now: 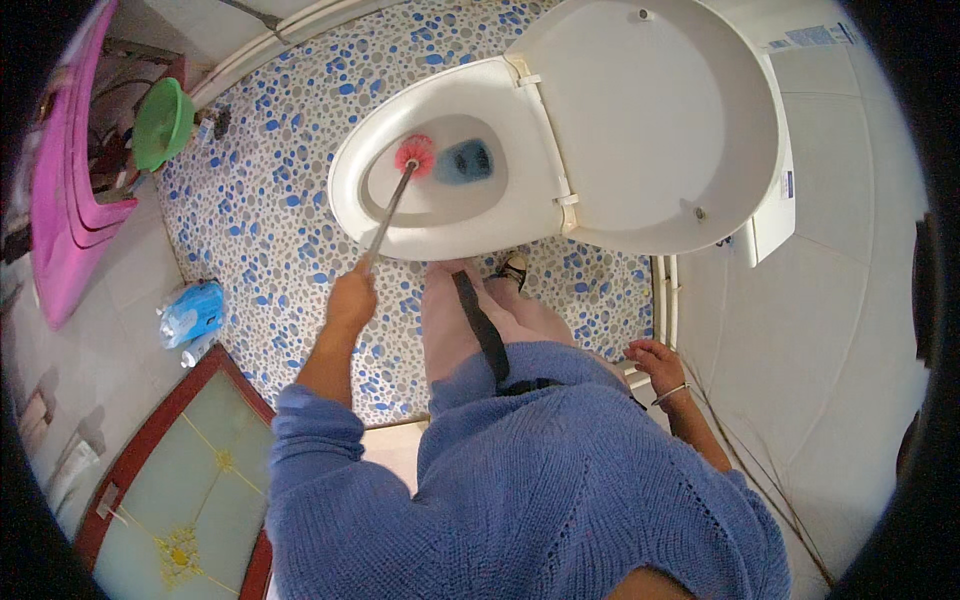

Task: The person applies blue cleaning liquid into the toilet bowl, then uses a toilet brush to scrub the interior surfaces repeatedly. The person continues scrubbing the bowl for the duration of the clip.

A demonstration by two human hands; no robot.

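Note:
My left hand [351, 301] is closed around the handle of a toilet brush [390, 214]. The brush's round red bristle head [414, 154] rests inside the bowl of a white toilet [442, 241], beside the blue water [459, 169] at its bottom. Both the seat and the lid [645, 120] are attached at the hinges, with the lid raised toward the right. My right hand [658, 365], wearing a bracelet at the wrist, hangs by my right hip near the wall. It holds nothing, and its fingers are loosely bent.
Pebble-patterned flooring [277, 202] surrounds the toilet. At left are a pink plastic basin [75, 195], a green basin [161, 124] and a blue plastic package [193, 311]. A red-framed glass door [202, 472] stands at lower left. White pipes [666, 300] run along the right wall.

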